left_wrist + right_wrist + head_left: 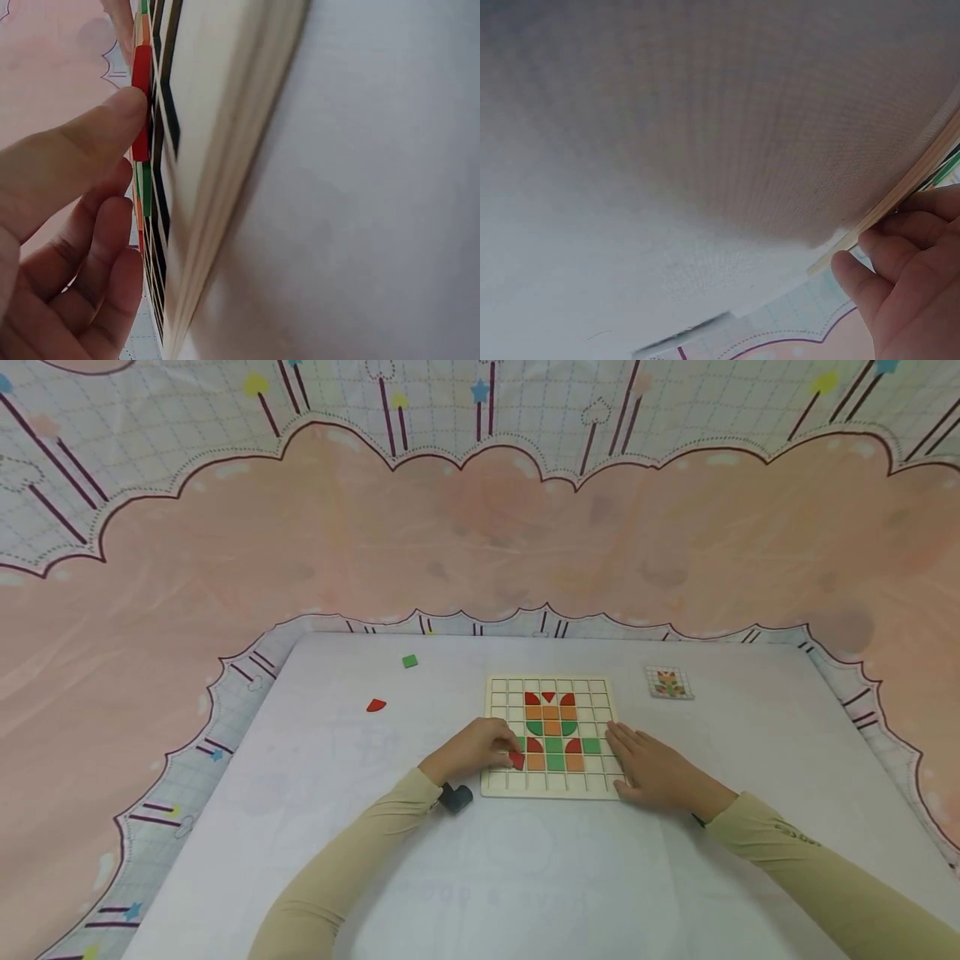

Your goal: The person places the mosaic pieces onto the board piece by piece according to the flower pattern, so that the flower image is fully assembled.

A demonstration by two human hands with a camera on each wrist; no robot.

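Note:
A pale wooden grid board (498, 783) lies on the table, bearing a pattern of red, orange and green tiles. Over its lower left part, my left hand (474, 748) pinches a red tile (517, 762) with one curved side. The thumb presses on that red tile (140, 67) in the left wrist view, just at the board's surface, beside a green tile (146, 187). Against the board's right edge rests my right hand (660, 768), fingers extended and touching the rim. In the right wrist view its fingertips meet the board's side (900, 195).
Left of the board lie a loose red quarter-circle tile (377, 705) and a green square tile (409, 661). A small pattern card (668, 682) lies beyond the board's right side. The white table (300, 760) meets a patterned cloth backdrop (480, 543).

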